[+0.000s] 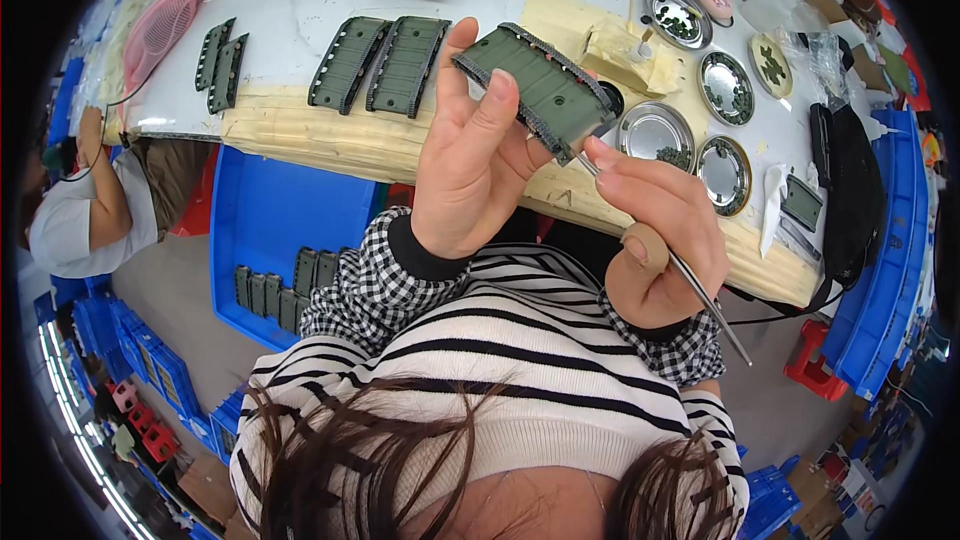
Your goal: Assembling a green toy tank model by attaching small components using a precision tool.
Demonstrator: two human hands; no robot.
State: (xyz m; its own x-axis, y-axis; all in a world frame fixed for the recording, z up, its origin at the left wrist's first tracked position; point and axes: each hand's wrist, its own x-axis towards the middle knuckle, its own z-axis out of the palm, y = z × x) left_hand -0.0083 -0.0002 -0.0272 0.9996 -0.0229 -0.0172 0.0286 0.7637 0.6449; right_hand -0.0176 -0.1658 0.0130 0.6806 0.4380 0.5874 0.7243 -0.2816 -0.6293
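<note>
My left hand (465,165) holds up a dark green model tank hull (548,90) with tracks along its two long sides, tilted above the table's front edge. The thumb presses its near side, and the other fingers are partly hidden behind it. In my right hand (665,225) is a pair of slim metal tweezers (712,308); their tips meet the hull's near right corner. A tan bandage (645,245) wraps one finger of that hand. Whether the tips grip a small part is too fine to tell. Two similar hulls (348,62) lie just left of my left hand.
Round metal dishes (655,130) with small green parts stand at the right, near a yellow block (635,55). More hulls lie far left and at the back. Below the table a blue bin (295,190) holds several green pieces. A co-worker (90,215) is at the left.
</note>
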